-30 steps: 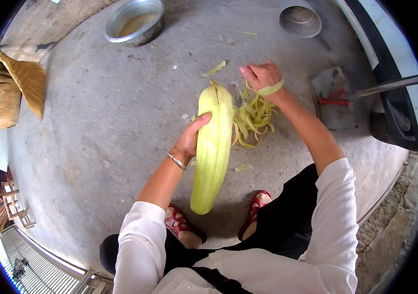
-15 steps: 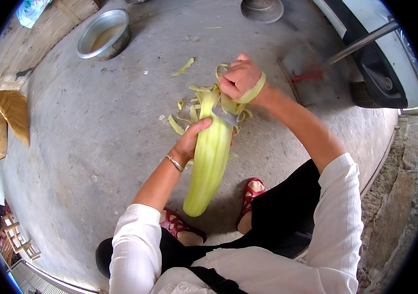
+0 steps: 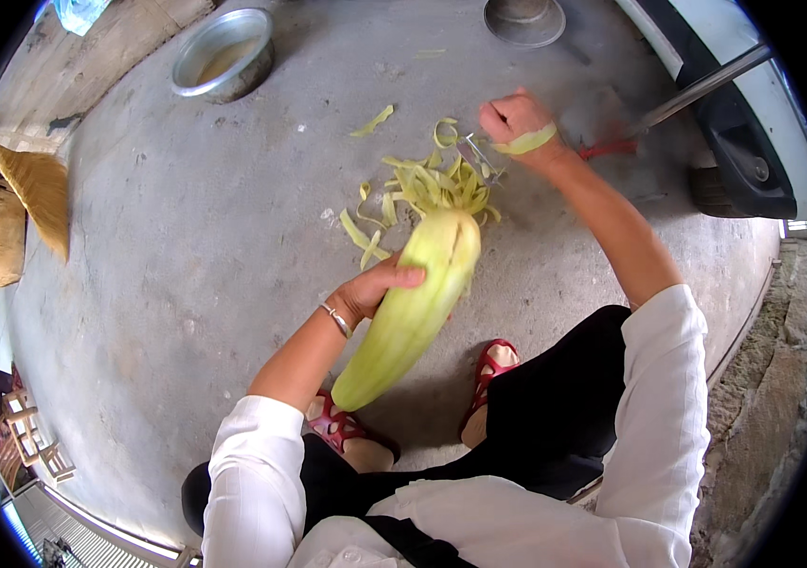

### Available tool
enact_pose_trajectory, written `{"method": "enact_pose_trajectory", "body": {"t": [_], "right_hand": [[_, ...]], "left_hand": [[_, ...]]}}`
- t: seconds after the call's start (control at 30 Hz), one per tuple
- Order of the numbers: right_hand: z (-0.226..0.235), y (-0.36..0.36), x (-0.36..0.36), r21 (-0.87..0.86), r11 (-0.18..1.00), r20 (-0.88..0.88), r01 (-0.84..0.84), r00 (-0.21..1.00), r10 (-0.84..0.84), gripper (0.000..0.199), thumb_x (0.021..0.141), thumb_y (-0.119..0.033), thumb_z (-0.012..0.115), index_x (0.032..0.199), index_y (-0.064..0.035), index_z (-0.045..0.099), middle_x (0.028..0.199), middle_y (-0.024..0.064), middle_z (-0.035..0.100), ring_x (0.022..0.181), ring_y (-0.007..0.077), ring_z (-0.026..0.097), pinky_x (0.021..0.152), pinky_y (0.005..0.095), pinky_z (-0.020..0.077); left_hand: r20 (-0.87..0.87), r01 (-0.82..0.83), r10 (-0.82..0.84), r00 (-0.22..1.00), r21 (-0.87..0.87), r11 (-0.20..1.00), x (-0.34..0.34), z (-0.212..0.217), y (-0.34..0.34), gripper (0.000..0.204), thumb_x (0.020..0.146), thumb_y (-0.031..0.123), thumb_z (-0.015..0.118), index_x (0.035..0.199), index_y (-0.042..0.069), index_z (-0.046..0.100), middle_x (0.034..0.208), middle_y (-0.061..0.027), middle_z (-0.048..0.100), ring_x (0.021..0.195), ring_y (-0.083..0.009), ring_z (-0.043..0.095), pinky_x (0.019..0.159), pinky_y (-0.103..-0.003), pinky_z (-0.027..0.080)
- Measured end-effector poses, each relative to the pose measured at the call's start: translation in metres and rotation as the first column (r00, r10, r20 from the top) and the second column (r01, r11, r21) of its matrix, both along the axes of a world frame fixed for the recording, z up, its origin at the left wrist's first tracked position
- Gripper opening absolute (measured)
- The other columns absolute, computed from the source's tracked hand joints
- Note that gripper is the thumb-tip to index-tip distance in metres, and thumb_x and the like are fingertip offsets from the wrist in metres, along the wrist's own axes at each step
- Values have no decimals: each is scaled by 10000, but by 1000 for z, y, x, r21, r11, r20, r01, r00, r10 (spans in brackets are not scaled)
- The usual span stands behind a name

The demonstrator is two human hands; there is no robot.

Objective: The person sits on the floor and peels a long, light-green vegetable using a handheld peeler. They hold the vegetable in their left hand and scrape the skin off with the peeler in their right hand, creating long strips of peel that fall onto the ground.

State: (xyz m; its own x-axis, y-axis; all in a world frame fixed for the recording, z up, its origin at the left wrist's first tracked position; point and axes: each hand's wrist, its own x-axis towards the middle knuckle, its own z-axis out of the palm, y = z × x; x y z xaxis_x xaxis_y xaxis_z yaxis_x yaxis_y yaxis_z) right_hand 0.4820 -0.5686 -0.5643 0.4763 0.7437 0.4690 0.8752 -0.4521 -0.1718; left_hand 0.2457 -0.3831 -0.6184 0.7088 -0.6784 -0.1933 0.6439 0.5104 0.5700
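Observation:
A long pale-green gourd [image 3: 408,308] tilts above the floor between my feet, its far end pointing away from me. My left hand [image 3: 377,286] grips its left side around the middle, thumb on top and most fingers hidden underneath. Beyond the far end, my right hand [image 3: 517,125] is closed in a fist around a peeler [image 3: 481,159], whose thin metal frame sticks out to the left, apart from the gourd. A strip of peel [image 3: 528,140] lies across my right wrist. Curled peelings [image 3: 436,183] are heaped on the floor just past the gourd.
A metal basin [image 3: 223,59] stands at the far left, and another metal vessel [image 3: 523,24] at the far middle. A straw broom [image 3: 36,194] leans at left. A vehicle [image 3: 749,142] and a metal bar are at right. My red sandals [image 3: 490,374] are below.
My right hand has moved right and away, taking the peeler off the gourd. The gourd's near end has swung left, and more of the peelings heap shows.

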Motion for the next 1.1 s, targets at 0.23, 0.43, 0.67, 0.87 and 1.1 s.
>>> {"method": "enact_pose_trajectory", "body": {"t": [0.23, 0.43, 0.67, 0.87, 1.1], "right_hand": [[16, 43, -68, 160, 938, -43, -308, 947, 319, 279, 803, -123, 579, 546, -59, 491, 506, 103, 504, 443, 274, 471, 461, 377, 360], [30, 51, -59, 183, 943, 174, -277, 954, 246, 277, 784, -147, 605, 535, -107, 491, 470, 72, 498, 414, 254, 486, 456, 363, 392], [7, 14, -31, 212, 974, 106, -75, 993, 53, 292, 773, -157, 608, 516, -117, 474, 461, 66, 508, 409, 243, 504, 455, 376, 422], [22, 52, -74, 115, 947, 151, -300, 948, 282, 291, 736, -134, 626, 500, -132, 456, 433, 31, 487, 386, 213, 485, 441, 342, 401], [-3, 2, -9, 76, 995, 237, -57, 971, 38, 245, 737, -88, 598, 534, -108, 461, 468, 45, 479, 418, 209, 497, 460, 327, 382]], "left_hand": [[-78, -78, 87, 993, 103, 992, 15, 10, 20, 702, 820, 510, 541, 1293, 2, 440, 1149, -227, 583, 948, -326, 637, 835, -436, 522], [-134, -40, 48, 990, 57, 998, 11, 20, 35, 762, 769, 567, 554, 1276, 6, 459, 1078, -223, 597, 891, -326, 640, 815, -429, 523], [-67, 0, 8, 998, 111, 994, 7, 12, 30, 765, 754, 580, 588, 1237, -4, 486, 1046, -208, 605, 845, -322, 649, 786, -428, 529], [-139, -29, 45, 989, 115, 993, 11, 13, 30, 741, 769, 577, 576, 1217, -10, 505, 1034, -206, 614, 842, -314, 651, 783, -425, 530], [-111, 1, 4, 994, 47, 999, 5, -1, 37, 729, 768, 546, 601, 1232, -7, 496, 1057, -194, 612, 864, -302, 651, 777, -407, 535]]}}
